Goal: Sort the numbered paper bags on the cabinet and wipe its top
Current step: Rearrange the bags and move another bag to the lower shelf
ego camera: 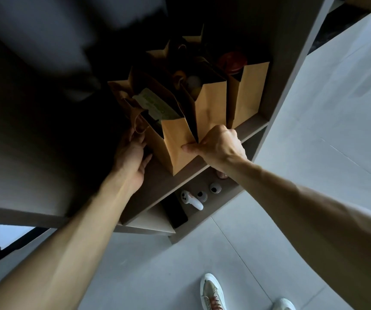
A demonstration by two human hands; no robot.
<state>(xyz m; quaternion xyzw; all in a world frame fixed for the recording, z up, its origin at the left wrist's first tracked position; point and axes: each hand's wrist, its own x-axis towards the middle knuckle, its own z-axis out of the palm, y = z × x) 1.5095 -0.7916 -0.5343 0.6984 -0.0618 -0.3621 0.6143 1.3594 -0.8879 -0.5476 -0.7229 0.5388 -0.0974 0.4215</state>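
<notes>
Several brown paper bags stand in a row on a grey cabinet shelf (157, 186). The nearest bag (175, 139) holds a pale green packet. My right hand (218, 146) pinches the right front corner of this bag, next to the middle bag (211, 104). My left hand (133, 157) lies flat against the nearest bag's left side, fingers by its paper handle. A third bag (249, 92) stands at the right by the cabinet wall, with a dark red lidded jar (232, 60) inside. No numbers on the bags are visible.
On the lower shelf lie a white controller (191, 200), two small round objects (208, 192) and a black flat device (175, 212). More bags stand in the dark behind the front row. The cabinet's side panel (292, 63) bounds the right. My shoes (211, 294) are on the pale tiled floor.
</notes>
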